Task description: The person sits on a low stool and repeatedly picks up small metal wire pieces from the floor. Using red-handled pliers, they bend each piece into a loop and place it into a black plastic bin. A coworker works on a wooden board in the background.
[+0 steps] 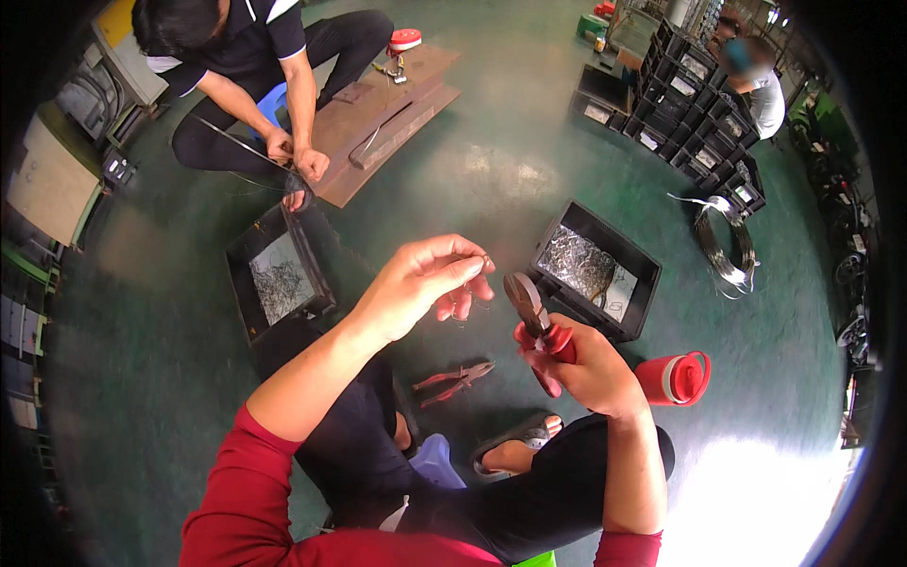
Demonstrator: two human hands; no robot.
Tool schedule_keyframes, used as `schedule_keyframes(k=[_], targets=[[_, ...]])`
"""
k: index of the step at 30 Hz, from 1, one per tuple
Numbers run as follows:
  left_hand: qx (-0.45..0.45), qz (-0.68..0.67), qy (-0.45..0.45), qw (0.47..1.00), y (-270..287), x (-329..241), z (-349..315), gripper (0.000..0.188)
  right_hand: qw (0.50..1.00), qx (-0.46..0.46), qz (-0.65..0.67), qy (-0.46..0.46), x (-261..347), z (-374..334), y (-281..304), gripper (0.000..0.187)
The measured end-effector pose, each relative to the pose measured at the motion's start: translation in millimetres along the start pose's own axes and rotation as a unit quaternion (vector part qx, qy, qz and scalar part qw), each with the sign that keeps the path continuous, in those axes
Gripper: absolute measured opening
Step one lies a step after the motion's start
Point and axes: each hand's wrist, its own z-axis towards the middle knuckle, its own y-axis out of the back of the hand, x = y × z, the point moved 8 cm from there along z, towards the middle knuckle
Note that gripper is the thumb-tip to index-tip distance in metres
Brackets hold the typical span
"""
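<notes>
In front of my knees, my left hand [420,282] pinches thumb against index finger. A thin wire piece [487,260] shows at the fingertips, and fine strands appear near the curled lower fingers. My right hand [597,370] is wrapped round the red handles of cutting pliers [529,304], whose metal jaws point up and left, apart from the left hand. Below the hands, a second pair of red-handled pliers [455,381] lies on the floor. Just beyond the right hand stands a black crate [619,326] holding many small metal pieces.
Another black crate [241,302] with metal bits sits left. Beside my right wrist is a red lidded container [673,380]. A wire coil [727,248] lies far right, near stacked black crates [675,104]. A co-worker [274,76] sits far left by a brown metal beam [397,113].
</notes>
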Motion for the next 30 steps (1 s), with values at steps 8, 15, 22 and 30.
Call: schedule_keyframes(k=[8, 15, 22, 30], targets=[[0.04, -0.002, 0.081, 0.996, -10, 7, 2, 0.026, 1.0, 0.009, -0.014, -0.017, -5, 0, -2, 0.026], [0.04, 0.052, 0.061, 0.996, -15, 5, 3, 0.027, 1.0, 0.019, 0.011, 0.007, -1, -2, -3, 0.018], [0.055, 0.08, 0.046, 0.994, -18, 4, 2, 0.026, 0.998, -0.001, -0.051, -0.045, -11, -7, 3, 0.024], [0.053, 0.083, 0.038, 0.994, -15, 3, 0, 0.025, 0.998, 0.003, -0.036, -0.052, -14, -5, 0, 0.024]])
